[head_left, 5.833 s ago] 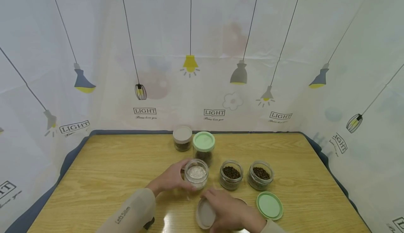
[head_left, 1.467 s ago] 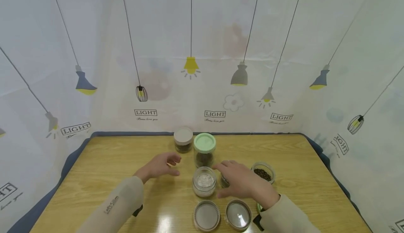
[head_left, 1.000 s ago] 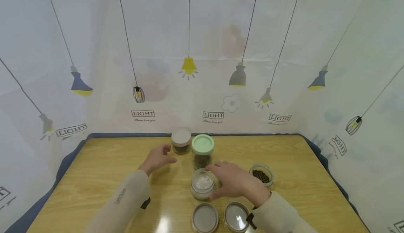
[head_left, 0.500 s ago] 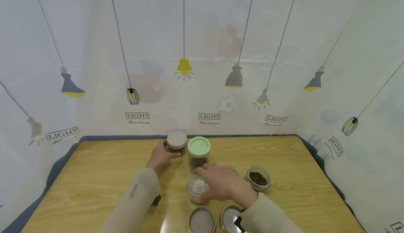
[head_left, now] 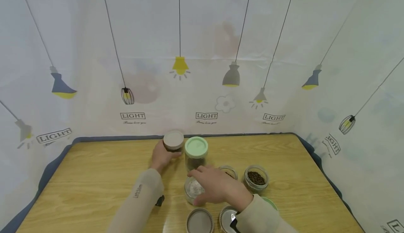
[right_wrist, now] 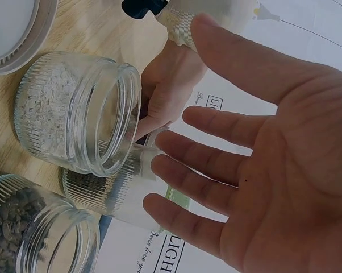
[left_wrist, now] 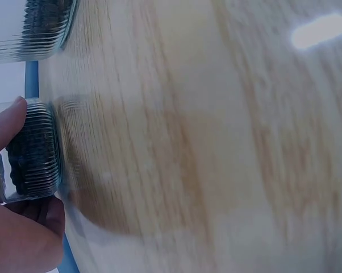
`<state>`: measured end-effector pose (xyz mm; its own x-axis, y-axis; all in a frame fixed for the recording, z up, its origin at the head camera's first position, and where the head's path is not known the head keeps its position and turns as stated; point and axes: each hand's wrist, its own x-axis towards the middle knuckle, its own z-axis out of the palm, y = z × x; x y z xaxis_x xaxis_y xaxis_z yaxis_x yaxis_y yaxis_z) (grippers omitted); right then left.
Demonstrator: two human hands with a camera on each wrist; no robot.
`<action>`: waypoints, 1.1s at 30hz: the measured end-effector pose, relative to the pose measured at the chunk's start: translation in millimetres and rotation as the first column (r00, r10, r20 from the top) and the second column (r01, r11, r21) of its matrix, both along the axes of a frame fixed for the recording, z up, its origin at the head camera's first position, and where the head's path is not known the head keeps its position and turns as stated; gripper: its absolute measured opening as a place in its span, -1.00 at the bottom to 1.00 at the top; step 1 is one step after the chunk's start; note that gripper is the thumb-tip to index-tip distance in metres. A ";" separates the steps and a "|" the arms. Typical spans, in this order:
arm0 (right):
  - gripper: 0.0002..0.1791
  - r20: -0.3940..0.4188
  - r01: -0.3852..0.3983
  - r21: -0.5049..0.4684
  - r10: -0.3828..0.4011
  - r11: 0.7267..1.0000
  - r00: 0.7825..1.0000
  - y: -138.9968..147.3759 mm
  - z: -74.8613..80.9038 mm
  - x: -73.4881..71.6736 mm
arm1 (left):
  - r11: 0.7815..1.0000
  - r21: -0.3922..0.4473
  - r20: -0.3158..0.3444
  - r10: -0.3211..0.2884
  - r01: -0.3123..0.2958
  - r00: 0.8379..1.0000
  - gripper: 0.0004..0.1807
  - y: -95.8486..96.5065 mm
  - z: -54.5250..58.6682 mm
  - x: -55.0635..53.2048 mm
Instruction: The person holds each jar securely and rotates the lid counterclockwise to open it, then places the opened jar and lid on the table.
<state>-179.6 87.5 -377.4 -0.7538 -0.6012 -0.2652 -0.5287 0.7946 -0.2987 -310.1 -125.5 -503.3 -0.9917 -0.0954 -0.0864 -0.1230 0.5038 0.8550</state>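
Note:
My left hand grips a ribbed glass jar with a beige lid at the back of the table. In the left wrist view the thumb and fingers wrap this jar, which has dark contents. My right hand hovers, fingers spread and nothing held, over an uncovered glass jar of white flakes or crystals. The right wrist view shows the open palm facing that jar's mouth. Between the two hands stands a taller jar with a green lid.
To the right are two uncovered jars of coffee beans, one in full view and one partly behind my right hand. In front lie two beige-rimmed lids and, half hidden by the sleeve, a green lid. A printed curtain borders the table.
My left hand let go of the white-filled jar, reached back and took hold of the beige-lidded jar. My right hand left the lid in front and moved over the white-filled jar.

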 end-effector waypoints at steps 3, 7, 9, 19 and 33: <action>-0.24 0.007 0.001 0.005 -0.001 1.000 1.000 -0.6 -0.1 0.8 | 1.000 0.003 -0.010 0.001 -0.001 1.000 -0.05 -1.3 0.0 -0.1; -0.24 0.021 0.002 0.002 -0.002 1.000 1.000 -1.0 -0.2 1.6 | 1.000 0.001 -0.007 0.004 -0.004 1.000 -0.04 -3.6 0.8 0.6; -0.24 0.028 0.000 -0.001 0.000 1.000 1.000 -1.1 -0.1 1.8 | 1.000 -0.003 -0.003 0.010 -0.010 1.000 -0.03 -4.5 1.1 1.2; -0.24 0.029 0.003 -0.011 -0.002 1.000 1.000 -1.0 1.2 4.0 | 1.000 -0.024 -0.009 0.018 -0.018 1.000 -0.01 -7.2 0.0 5.4; -0.21 0.009 -0.002 -0.029 0.002 1.000 1.000 1.0 3.2 7.8 | 0.998 -0.062 -0.024 -0.021 0.019 0.999 0.05 -22.1 -4.5 15.3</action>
<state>-171.9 88.5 -374.2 -0.7501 -0.6103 -0.2547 -0.5276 0.7845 -0.3260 -294.8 -147.6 -507.8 -0.9952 -0.0802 -0.0560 -0.0914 0.5581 0.8247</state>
